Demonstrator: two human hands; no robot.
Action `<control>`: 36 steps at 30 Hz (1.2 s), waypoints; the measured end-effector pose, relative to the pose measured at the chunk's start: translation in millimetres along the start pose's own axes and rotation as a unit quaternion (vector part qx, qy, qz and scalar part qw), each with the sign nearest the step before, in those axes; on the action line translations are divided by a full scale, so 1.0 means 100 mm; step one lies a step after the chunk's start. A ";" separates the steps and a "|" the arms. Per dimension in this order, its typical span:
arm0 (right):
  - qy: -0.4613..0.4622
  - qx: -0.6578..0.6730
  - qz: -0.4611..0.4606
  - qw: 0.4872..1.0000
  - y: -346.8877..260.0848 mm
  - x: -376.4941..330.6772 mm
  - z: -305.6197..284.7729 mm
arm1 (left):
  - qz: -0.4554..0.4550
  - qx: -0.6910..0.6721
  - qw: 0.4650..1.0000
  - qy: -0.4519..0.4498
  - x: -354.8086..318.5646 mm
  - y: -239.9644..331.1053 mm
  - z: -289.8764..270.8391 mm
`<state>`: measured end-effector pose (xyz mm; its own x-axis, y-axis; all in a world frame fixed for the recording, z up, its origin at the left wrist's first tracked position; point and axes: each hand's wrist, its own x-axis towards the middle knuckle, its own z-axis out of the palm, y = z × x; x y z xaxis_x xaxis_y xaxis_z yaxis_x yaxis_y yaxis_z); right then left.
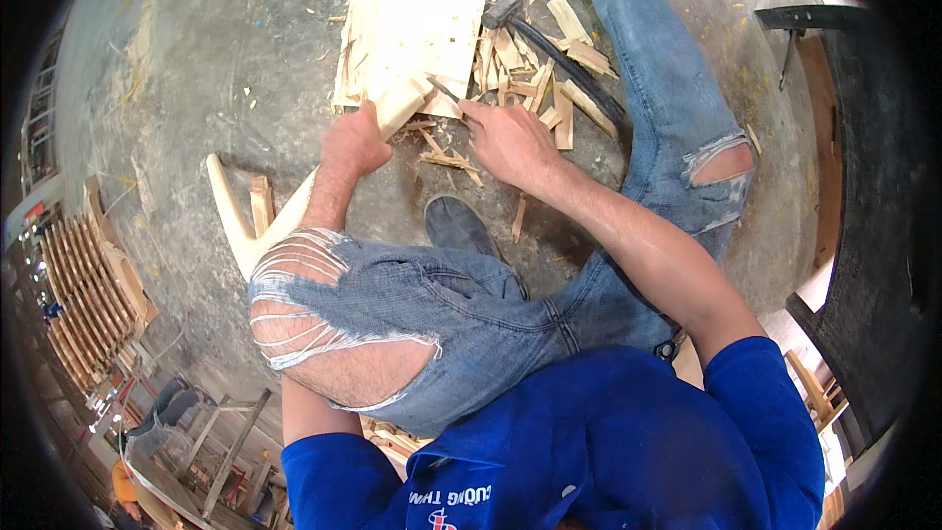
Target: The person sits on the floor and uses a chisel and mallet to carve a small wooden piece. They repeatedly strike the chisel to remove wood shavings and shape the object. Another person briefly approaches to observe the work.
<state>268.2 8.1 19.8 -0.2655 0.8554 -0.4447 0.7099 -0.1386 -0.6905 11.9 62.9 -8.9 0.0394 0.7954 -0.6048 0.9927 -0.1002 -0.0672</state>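
Fingers of left hand (353,142) wrapped around pale curved wood piece (294,201), braced on square plywood board (407,44); right hand (510,142) pinches thin chisel (444,90) at board's near edge. Advise shallow cuts, away from grip

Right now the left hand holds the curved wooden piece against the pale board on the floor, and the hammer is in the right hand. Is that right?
Not quite. The hammer lies on the floor among the wood chips, untouched. The right hand holds a thin tool to the wood. The left hand does hold the curved wooden piece against the pale board. The head view shows it.
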 end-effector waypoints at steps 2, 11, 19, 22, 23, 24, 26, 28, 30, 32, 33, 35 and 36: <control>0.005 0.010 -0.002 1.000 0.02 0.04 -0.01 | -0.003 0.009 1.000 0.002 -0.01 0.03 -0.01; 0.019 0.002 -0.005 1.000 0.09 0.22 0.11 | -0.012 0.008 1.000 -0.006 -0.05 0.13 -0.06; -0.003 0.056 0.025 0.998 0.15 0.07 0.02 | -0.009 -0.004 1.000 0.012 -0.06 0.07 0.03; 0.014 0.059 0.027 0.998 0.17 0.03 0.05 | -0.020 -0.003 1.000 0.012 -0.06 0.09 0.07; 0.020 0.056 0.026 0.998 0.16 0.00 0.04 | -0.022 -0.004 1.000 0.013 -0.08 0.07 0.07; 0.019 0.057 0.028 0.998 0.16 -0.03 0.01 | -0.021 -0.008 1.000 0.015 -0.08 0.08 0.08; 0.017 0.059 0.034 0.998 0.17 -0.07 -0.04 | -0.018 -0.011 1.000 0.015 -0.07 0.11 0.11; 0.006 0.041 0.025 0.999 0.14 -0.09 -0.10 | -0.020 -0.006 1.000 0.015 -0.08 0.11 0.11; -0.009 -0.022 0.013 1.000 0.10 -0.11 -0.13 | -0.020 -0.006 1.000 0.021 -0.08 0.12 0.12; -0.028 -0.128 -0.003 0.991 0.00 -0.12 -0.11 | -0.024 -0.002 0.999 0.021 -0.09 0.10 0.09; -0.034 -0.133 -0.006 0.991 -0.02 -0.12 -0.12 | -0.023 0.000 1.000 0.018 -0.08 0.10 0.06; -0.045 -0.143 -0.012 0.989 -0.07 -0.12 -0.14 | -0.022 0.003 1.000 0.014 -0.07 0.09 0.04; -0.044 -0.142 -0.016 0.989 -0.10 -0.11 -0.16 | -0.021 0.002 1.000 0.013 -0.06 0.09 0.05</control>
<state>274.1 8.1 40.4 -0.3368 0.8088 -0.4821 0.8517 0.0433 -0.5223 19.9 54.4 -9.4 0.0004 0.8141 -0.5807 0.9930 -0.0691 -0.0961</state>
